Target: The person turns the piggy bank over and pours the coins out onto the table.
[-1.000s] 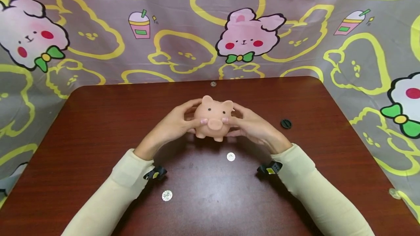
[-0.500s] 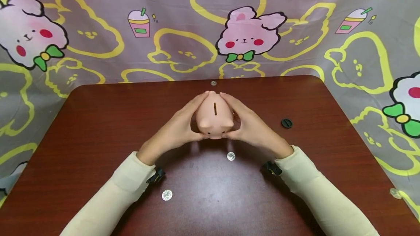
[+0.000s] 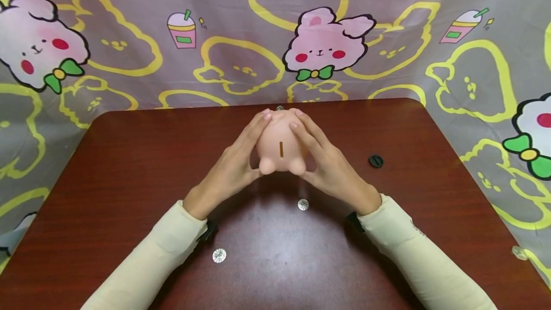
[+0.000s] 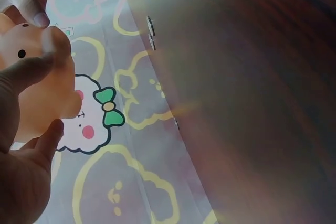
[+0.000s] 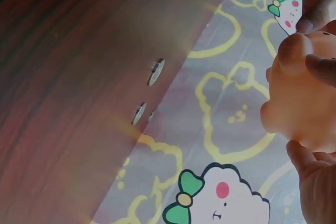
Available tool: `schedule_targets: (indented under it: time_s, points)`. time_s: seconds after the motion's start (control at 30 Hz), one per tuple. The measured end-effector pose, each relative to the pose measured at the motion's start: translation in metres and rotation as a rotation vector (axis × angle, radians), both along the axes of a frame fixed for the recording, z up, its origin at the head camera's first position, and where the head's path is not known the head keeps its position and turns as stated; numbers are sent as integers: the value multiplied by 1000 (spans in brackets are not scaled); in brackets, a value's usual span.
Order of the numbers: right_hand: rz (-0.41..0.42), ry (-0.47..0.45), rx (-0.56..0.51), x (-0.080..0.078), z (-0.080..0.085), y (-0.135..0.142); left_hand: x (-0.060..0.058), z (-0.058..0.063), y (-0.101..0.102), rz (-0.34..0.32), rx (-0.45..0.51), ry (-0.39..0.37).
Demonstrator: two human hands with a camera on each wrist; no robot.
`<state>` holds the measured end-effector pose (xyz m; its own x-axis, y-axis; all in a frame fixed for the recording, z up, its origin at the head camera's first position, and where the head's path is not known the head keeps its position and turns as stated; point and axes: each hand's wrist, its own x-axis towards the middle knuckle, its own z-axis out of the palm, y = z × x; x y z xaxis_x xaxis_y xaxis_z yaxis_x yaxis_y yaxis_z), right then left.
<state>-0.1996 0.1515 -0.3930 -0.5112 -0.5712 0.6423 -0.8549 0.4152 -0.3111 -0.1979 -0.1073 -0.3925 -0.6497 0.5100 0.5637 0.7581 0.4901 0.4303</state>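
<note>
Both hands hold a pink piggy bank [image 3: 280, 130] up over the table. Its back, with the coin slot, faces the head camera, and its ears point toward the person. My left hand [image 3: 232, 159] grips one side, fingers over the back and thumb near an ear. On the other side, my right hand [image 3: 333, 164] grips it the same way. An eye shows on the piggy bank [image 4: 39, 95] in the left wrist view. Silver coins lie on the table: one coin [image 3: 303, 204] below the piggy bank, another coin [image 3: 219, 255] nearer the left sleeve.
A black round plug [image 3: 376, 160] lies on the brown table [image 3: 129, 171], right of the hands. One coin [image 3: 280, 108] sits at the far edge, partly behind the piggy bank, and another coin [image 3: 519, 253] by the right edge. Patterned cloth [image 3: 241, 18] surrounds the table's back and sides.
The piggy bank has tipped from snout toward the person to face down, bringing its slot into view. Both hands have turned with it, and their fingers now lie over its back.
</note>
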Motion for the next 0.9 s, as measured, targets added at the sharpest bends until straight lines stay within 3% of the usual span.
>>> schedule_targets:
  time_s: [0.13,0.27,0.37,0.5,0.6,0.7,0.77,0.9]
  points:
    - [1,-16,-3,-1,-2,1,-1,-1,-1,0,-8,-23]
    - [-5,-120,-37,-1,-2,2,-4,-2,-3,-25,11,-119]
    - [-8,-309,-99,-1,-2,4,-6,-2,-5,-79,84,-298]
    - [-48,-689,-225,-1,1,4,-5,0,-4,-111,203,-594]
    - [-97,-994,-299,-3,2,2,-5,3,-1,-76,238,-793]
    - [-133,-1193,-332,-5,3,1,-5,5,2,-34,241,-920]
    - [-143,-1248,-346,-6,3,0,-5,6,4,-14,241,-956]
    - [-140,-1262,-348,-8,2,0,-5,6,5,4,248,-961]
